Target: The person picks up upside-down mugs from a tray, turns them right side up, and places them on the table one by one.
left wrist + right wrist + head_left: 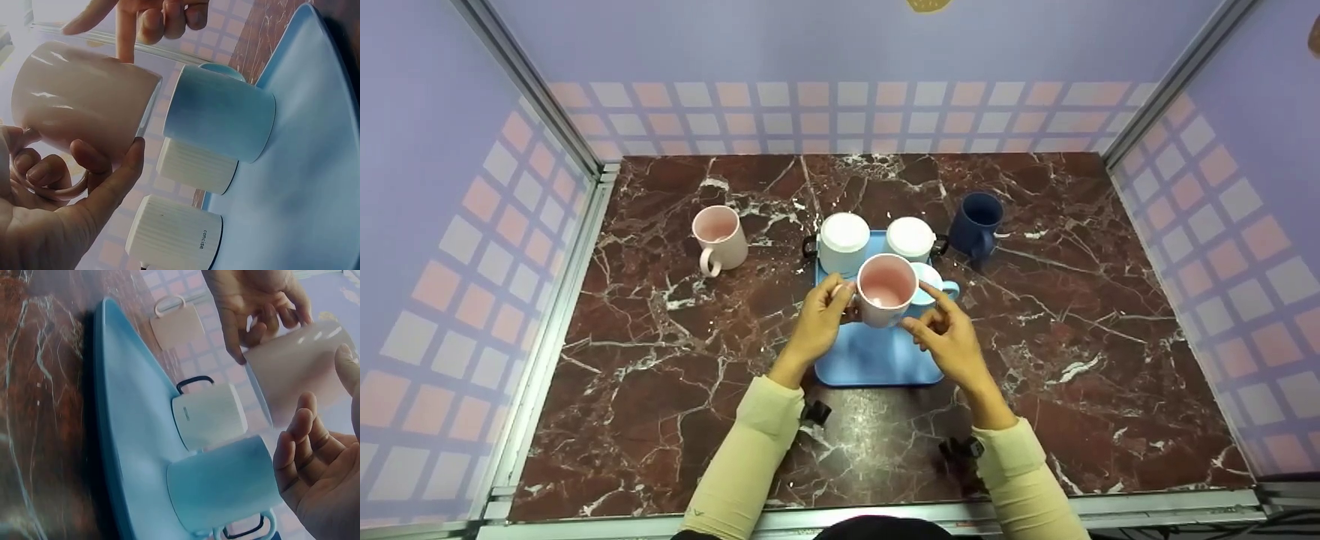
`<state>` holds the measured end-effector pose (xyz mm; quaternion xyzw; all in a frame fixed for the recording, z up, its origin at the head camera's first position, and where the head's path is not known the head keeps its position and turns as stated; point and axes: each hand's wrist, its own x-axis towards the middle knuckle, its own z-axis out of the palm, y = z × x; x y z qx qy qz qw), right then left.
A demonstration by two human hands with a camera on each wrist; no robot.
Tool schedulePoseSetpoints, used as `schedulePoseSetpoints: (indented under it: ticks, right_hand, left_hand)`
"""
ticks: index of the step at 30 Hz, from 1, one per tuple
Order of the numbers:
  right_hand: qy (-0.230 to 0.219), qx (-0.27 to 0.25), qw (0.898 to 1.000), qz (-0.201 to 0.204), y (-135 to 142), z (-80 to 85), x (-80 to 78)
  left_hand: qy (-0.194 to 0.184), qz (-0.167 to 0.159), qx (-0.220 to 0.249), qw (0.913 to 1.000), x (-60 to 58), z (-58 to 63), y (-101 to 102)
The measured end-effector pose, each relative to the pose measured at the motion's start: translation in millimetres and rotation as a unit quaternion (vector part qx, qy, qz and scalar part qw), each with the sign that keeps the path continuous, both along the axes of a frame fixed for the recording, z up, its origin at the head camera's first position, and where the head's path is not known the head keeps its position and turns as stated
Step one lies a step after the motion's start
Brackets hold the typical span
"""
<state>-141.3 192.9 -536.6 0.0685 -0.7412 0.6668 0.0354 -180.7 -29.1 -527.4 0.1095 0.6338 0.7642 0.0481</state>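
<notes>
Above the blue tray (877, 360), a pink mug (886, 311) is held with its mouth tilted toward the head camera. My left hand (819, 319) grips it by the handle, fingers through the loop and a digit along the wall in the left wrist view. My right hand (949, 341) is at its other side, one fingertip against the wall and the remaining fingers loosely bent. Behind the pink mug stands a light blue mug (225, 484) on the tray, its handle pointing right. Two white mugs (844, 244) with black handles stand side by side at the tray's far end, flat white ends up.
Left of the tray another pink mug (727, 247) stands on the dark red marbled table (675, 405). A dark blue mug (976, 221) stands to the tray's right, toward the back. Purple walls (840, 45) with checkered bands enclose three sides.
</notes>
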Motion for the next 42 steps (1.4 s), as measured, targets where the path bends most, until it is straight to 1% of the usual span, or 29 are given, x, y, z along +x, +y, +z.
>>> schedulePoseSetpoints:
  ticks: [8,13,17,21,24,28,32,34,39,42]
  right_hand:
    - [-0.006,0.005,0.999,-0.051,19.3,-8.6,0.9]
    - [-0.018,0.023,0.996,-0.08,31.8,-21.1,4.3]
    - [-0.041,0.069,0.992,-0.098,40.7,-31.7,6.7]
    - [-0.081,0.132,0.982,-0.108,47.6,-40.6,9.6]
    - [-0.112,0.164,0.975,-0.104,50.2,-45.3,10.8]
    - [-0.136,0.195,0.968,-0.082,51.4,-50.5,10.0]
    - [-0.139,0.232,0.961,-0.066,51.8,-54.8,8.9]
    - [-0.136,0.241,0.959,-0.061,51.6,-56.6,8.5]
    - [-0.138,0.251,0.956,-0.062,50.5,-60.2,7.3]
    - [-0.138,0.249,0.956,-0.063,49.5,-61.1,7.0]
  left_hand:
    - [0.009,-0.003,0.002,1.0,0.3,1.0,-3.2]
    - [0.013,0.003,-0.012,0.9998,0.3,-0.9,-4.7]
    - [0.017,0.007,-0.028,0.9994,0.3,-1.5,-4.8]
    - [0.013,0.003,-0.03,0.9995,0.6,-0.5,-5.1]
    - [0.009,0.001,-0.028,0.9996,0.6,-0.2,-5.3]
    - [0.01,0.001,-0.034,0.9994,0.8,-0.4,-5.7]
    - [0.012,-0.005,-0.036,0.9993,1.1,-0.1,-5.7]
    - [0.01,-0.008,-0.029,0.9995,1.4,0.0,-5.9]
    - [0.007,-0.009,-0.019,0.9998,1.7,0.4,-6.5]
    - [0.002,-0.011,-0.015,0.9998,1.4,0.9,-7.4]
